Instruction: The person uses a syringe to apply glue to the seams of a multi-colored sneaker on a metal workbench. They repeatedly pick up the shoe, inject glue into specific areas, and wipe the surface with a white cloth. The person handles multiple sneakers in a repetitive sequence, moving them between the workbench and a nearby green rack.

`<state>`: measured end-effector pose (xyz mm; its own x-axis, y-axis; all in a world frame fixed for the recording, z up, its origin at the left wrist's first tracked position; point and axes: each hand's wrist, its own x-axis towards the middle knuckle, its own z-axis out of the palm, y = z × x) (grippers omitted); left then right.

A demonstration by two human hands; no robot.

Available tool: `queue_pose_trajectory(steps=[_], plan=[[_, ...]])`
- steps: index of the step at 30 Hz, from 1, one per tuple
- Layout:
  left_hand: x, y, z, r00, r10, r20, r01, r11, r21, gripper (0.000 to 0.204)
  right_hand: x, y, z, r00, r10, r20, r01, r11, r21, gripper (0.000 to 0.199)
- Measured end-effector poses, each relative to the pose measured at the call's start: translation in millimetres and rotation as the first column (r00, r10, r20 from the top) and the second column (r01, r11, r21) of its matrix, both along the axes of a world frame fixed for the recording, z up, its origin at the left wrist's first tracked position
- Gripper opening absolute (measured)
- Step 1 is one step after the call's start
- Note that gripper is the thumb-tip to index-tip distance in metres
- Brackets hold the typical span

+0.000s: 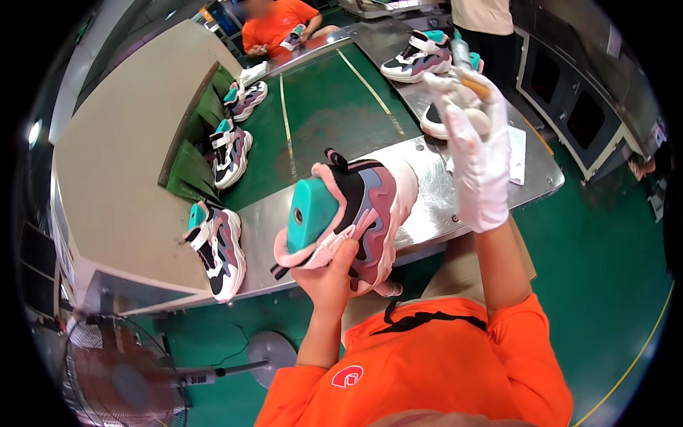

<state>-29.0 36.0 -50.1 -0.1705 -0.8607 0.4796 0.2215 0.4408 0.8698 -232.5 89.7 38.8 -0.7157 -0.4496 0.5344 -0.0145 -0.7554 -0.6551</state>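
My bare left hand [324, 281] grips a sneaker [370, 220] from below, thumb on its side, above the near edge of the metal table. The sneaker is black, pink and mauve with a white sole, and a teal shoe last [311, 213] fills its opening. Raised on the right, my right hand [477, 149] wears a white glove. Its fingers are curled around a tool with a tan handle [475, 88]; a grey, partly see-through piece [461, 53] shows just above it. The tool's kind is unclear. Behind the glove, another sneaker [432, 122] is partly hidden.
A green conveyor belt [341, 107] runs away between metal table edges. Three sneakers stand along its left side, the nearest [217, 249] at the corner. Another sneaker [416, 60] stands far right. A person in orange [277, 25] works at the far end. A fan [131, 377] stands lower left.
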Motion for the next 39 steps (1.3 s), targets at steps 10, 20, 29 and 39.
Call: queue_pose_trajectory(steps=[10, 20, 29, 39], plan=[[22.7, 31.6, 2.1, 0.982, -0.125, -0.144, 0.146, 0.978, 0.150, 0.056, 26.3, 39.3, -41.6, 0.962, 0.025, -0.270, 0.086, 0.917, 0.390, 0.048], [28.6, 42.2, -1.4, 0.983, -0.085, -0.164, 0.078, 0.996, -0.051, 0.077, 59.8, 34.7, -30.0, 0.827, -0.090, -0.554, 0.344, 0.862, 0.374, 0.041], [36.6, 15.0, -15.8, 0.984, -0.074, -0.159, 0.086, 0.994, 0.070, 0.073, 32.8, 22.5, -28.7, 0.738, -0.256, -0.624, 0.469, 0.860, 0.202, 0.051], [24.4, -3.6, -0.5, 0.992, -0.012, -0.128, 0.036, 0.982, 0.187, 0.059, 31.9, -23.3, -34.8, 0.246, -0.324, -0.914, 0.702, 0.710, -0.063, 0.066]])
